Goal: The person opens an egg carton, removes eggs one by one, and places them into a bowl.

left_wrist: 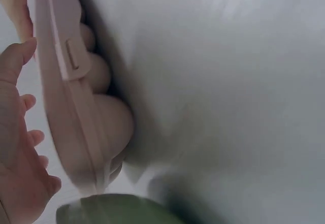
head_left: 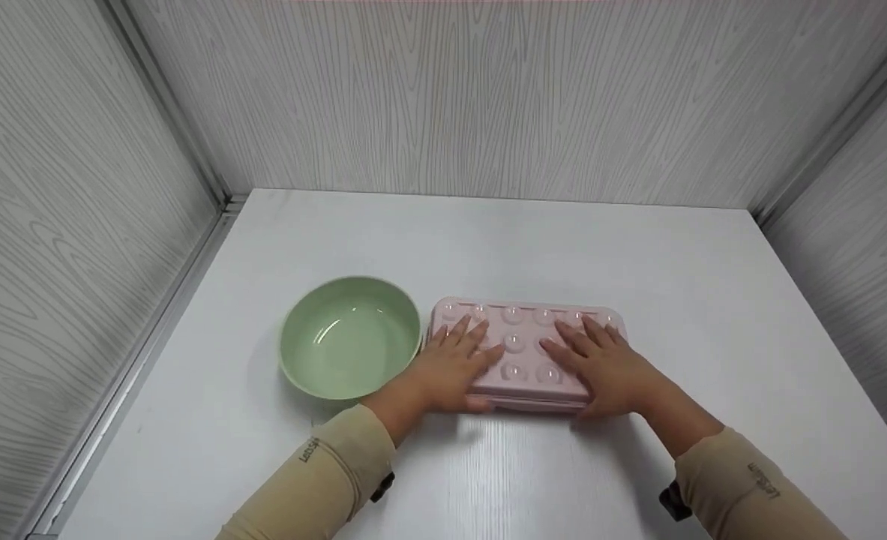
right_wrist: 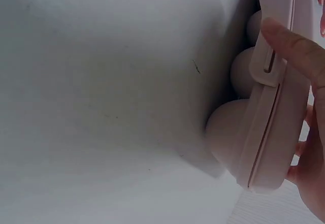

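The spread, straight-fingered left hand [head_left: 452,373] and right hand [head_left: 606,373] rest on the pink egg box [head_left: 514,356]. A green bowl [head_left: 349,349] stands just beside the box's left edge; white counter [head_left: 488,244] extends behind and right of it.

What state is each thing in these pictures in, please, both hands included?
Pink box: lid down, a thin seam showing along the front; contents can't be made out.
Front clasp: lying across the seam; whether it is fully snapped, I can't tell.
Green bowl: upright, empty.
Left hand: fingers spread over the box's lid.
Right hand: fingers spread over the lid, thumb at the clasp.
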Available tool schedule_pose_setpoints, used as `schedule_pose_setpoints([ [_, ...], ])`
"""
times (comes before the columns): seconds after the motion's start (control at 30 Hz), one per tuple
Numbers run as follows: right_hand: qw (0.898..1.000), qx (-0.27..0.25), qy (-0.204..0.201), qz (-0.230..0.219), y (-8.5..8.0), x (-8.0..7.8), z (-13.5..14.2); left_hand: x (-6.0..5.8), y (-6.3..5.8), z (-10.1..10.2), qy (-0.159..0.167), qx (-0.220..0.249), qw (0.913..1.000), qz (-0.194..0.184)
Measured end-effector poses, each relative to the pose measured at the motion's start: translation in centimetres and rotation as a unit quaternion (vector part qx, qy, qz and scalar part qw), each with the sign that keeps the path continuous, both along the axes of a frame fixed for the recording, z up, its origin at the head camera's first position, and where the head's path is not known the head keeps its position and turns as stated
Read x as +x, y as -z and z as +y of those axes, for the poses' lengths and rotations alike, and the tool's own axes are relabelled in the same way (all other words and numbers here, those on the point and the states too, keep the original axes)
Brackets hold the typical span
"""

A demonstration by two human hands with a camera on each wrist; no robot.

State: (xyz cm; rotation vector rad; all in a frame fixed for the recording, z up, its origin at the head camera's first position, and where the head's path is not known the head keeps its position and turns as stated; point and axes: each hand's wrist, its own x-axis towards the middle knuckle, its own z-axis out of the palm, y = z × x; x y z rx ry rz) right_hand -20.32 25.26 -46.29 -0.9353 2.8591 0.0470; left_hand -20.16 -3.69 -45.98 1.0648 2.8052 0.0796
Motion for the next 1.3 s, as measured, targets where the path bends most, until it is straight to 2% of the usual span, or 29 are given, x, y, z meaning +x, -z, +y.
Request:
schedule_pose_setpoints([
  [0.17, 1.0, 0.011, -0.004, 0.026, 0.5, 0.2, -0.3, 0.2, 0.8, 0.1, 0.023, -0.023, 0.9994, 0.012],
  [0.37, 0.998, 0.042, 0.001, 0.05, 0.6, 0.3, -1.1, -0.1, 1.0, 0.0, 0.032, -0.023, 0.999, 0.021],
  [0.77, 0.996, 0.072, 0.03, 0.039, 0.4, 1.3, -2.6, -0.3, 1.3, 0.3, 0.036, -0.011, 0.9984, 0.042],
  [0.97, 0.995, 0.087, 0.025, 0.047, 0.3, 1.4, -2.9, -0.4, 1.7, 0.4, 0.028, -0.004, 0.9988, 0.04],
  [1.3, 0.994, 0.097, 0.018, 0.047, 0.4, 1.3, -3.2, -0.2, 2.1, 0.9, -0.009, -0.003, 0.9987, 0.05],
])
